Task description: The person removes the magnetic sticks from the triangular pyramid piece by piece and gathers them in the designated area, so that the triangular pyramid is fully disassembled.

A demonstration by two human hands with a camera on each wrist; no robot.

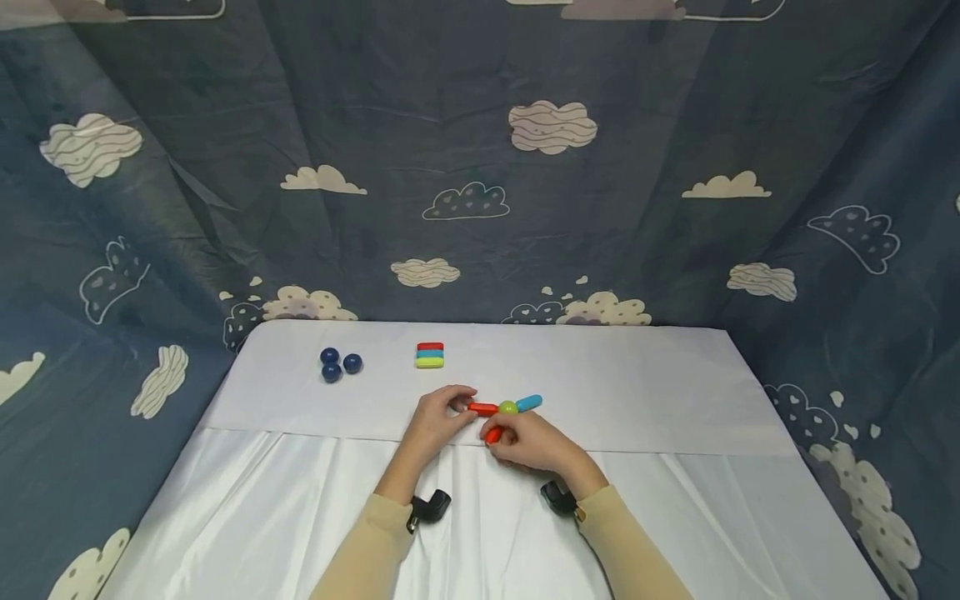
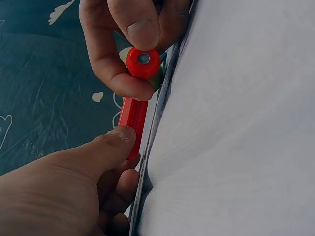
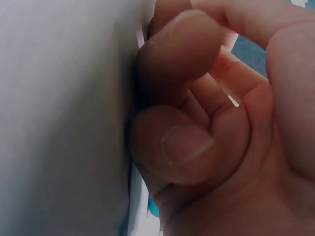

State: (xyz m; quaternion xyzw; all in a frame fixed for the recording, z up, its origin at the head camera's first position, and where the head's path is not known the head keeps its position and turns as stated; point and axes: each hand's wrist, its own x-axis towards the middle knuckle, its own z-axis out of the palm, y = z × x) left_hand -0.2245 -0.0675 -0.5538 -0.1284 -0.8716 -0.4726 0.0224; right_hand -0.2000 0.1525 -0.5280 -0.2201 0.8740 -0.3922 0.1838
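Observation:
In the head view a small toy figure of magnetic building sticks lies low over the white table around a lime-green ball (image 1: 507, 407). A red stick (image 1: 482, 409) points left from the ball and a blue stick (image 1: 529, 402) points right. My left hand (image 1: 438, 417) pinches the red stick's outer end. Between the thumb and finger of my right hand (image 1: 536, 442) is a second red stick (image 1: 492, 435), nearer me. The left wrist view shows this stick's round end (image 2: 143, 61) with a grey metal tip. In the right wrist view, curled fingers (image 3: 182, 44) hide the held stick.
Several sticks, red, blue and lime-green, lie side by side as a block (image 1: 430, 355) beyond my left hand. Three dark blue balls (image 1: 332, 372) sit farther left on the white table (image 1: 637, 383). Behind hangs a dark curtain (image 1: 637, 250) with cloud prints.

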